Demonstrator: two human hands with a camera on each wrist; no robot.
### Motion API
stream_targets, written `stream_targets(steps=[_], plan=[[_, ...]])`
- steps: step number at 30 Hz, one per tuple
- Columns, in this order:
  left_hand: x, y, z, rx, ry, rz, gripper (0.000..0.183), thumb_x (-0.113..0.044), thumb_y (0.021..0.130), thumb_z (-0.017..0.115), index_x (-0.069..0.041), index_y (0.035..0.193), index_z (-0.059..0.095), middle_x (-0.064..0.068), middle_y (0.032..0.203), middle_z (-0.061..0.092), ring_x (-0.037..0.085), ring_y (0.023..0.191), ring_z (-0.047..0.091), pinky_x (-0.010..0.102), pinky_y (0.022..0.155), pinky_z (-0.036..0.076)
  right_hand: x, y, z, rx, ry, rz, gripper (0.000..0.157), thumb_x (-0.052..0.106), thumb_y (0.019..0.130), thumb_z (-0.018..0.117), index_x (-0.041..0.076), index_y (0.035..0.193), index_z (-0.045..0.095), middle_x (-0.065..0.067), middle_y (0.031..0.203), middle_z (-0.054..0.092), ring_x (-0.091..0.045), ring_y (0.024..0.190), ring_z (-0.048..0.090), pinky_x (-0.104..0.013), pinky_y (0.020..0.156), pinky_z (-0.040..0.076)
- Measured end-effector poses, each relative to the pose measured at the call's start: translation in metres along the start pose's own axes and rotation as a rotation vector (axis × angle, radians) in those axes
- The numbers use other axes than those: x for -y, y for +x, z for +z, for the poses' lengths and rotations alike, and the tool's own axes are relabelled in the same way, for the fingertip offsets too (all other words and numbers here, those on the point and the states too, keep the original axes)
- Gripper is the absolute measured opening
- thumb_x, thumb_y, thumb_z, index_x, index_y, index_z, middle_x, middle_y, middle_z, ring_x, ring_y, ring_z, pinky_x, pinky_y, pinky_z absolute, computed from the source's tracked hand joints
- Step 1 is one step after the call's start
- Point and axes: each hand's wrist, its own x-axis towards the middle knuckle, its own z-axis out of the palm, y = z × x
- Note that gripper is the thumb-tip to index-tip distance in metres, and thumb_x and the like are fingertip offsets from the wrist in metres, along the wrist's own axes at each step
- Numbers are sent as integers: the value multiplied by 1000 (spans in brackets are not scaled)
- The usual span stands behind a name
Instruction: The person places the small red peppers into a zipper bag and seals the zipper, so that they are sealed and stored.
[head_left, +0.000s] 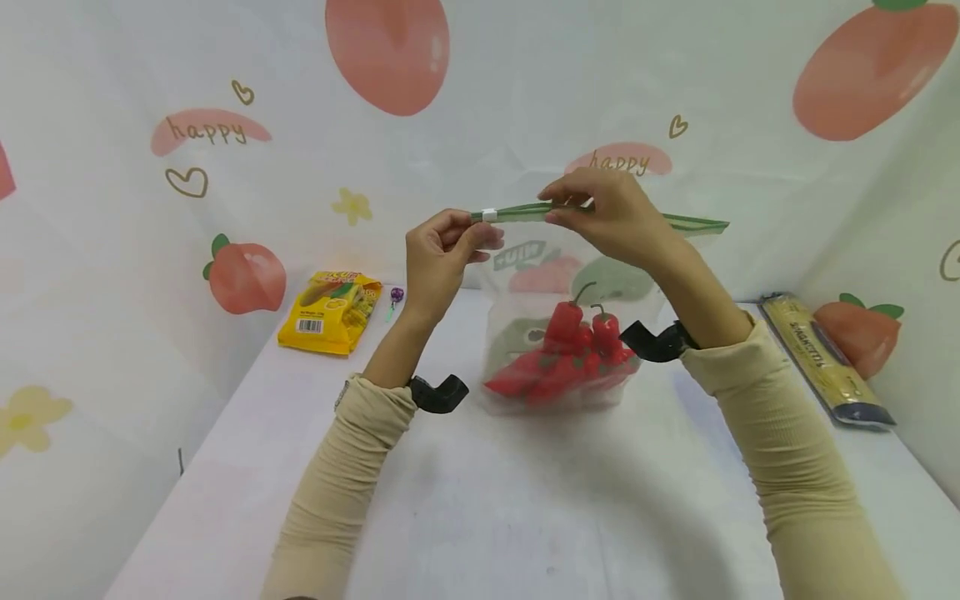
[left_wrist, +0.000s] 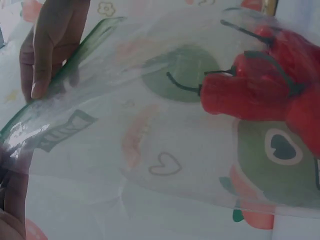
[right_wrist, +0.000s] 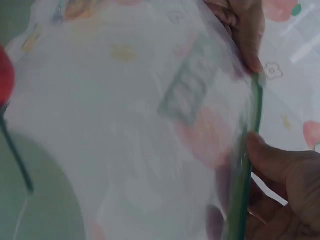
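A clear zip bag [head_left: 517, 296] with a green zip strip [head_left: 693, 223] hangs upright over the table, its lower end at or near the tabletop. Inside are several red peppers [head_left: 551, 371] with green stems, seen through the plastic. My left hand [head_left: 442, 258] pinches the left end of the strip, right beside a small white slider [head_left: 490, 215]. Farther right along the strip, my right hand [head_left: 618, 218] pinches it between thumb and fingers. The right wrist view shows the right thumb [right_wrist: 272, 162] pressed on the green edge. Beyond that hand, the strip's right part looks slightly parted.
A yellow snack packet [head_left: 326, 317] lies at the back left, with a purple lollipop [head_left: 396, 294] next to it. Along the right edge lies a long pack of noodles [head_left: 825, 362]. A fruit-printed white cloth [head_left: 480, 100] hangs behind the white table [head_left: 480, 517].
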Motion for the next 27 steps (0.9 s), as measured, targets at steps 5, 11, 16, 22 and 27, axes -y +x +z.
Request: stream_targets(steps=[5, 11, 16, 22, 27], plan=[[0, -6, 4, 10, -17, 66, 15, -6, 87, 59, 8, 91, 61, 12, 81, 71, 12, 73, 69, 29, 65, 56, 13, 3, 23, -124, 37, -134, 27, 6, 79, 69, 2, 106, 67, -11, 95, 66, -19, 88, 62, -27, 78, 48], [0, -10, 14, 2, 22, 130, 17, -8, 88, 58, 8, 90, 60, 25, 82, 68, 10, 71, 68, 34, 64, 56, 28, 5, 36, -181, 67, -172, 15, 7, 80, 68, 2, 94, 71, -8, 86, 67, -14, 79, 62, -20, 69, 45], [3, -9, 17, -21, 26, 135, 16, -9, 88, 58, 7, 89, 60, 23, 81, 68, 10, 71, 68, 34, 64, 56, 20, -3, 27, -208, -24, -175, 10, 8, 80, 68, 2, 87, 71, -8, 79, 65, -13, 72, 56, -18, 65, 40], [5, -7, 8, -75, 36, 152, 19, -13, 88, 59, 7, 88, 60, 19, 81, 69, 13, 69, 68, 32, 64, 55, -11, -31, -7, -306, -96, -93, 10, 6, 79, 68, -1, 86, 71, -10, 79, 65, 5, 73, 50, -9, 67, 39], [5, -4, -5, -162, 49, 159, 16, -13, 88, 60, 3, 85, 61, 7, 77, 71, 13, 68, 68, 28, 63, 55, -39, -63, -38, -415, -174, 55, 9, 5, 79, 69, -2, 85, 71, 13, 74, 60, 14, 71, 46, -4, 68, 38]])
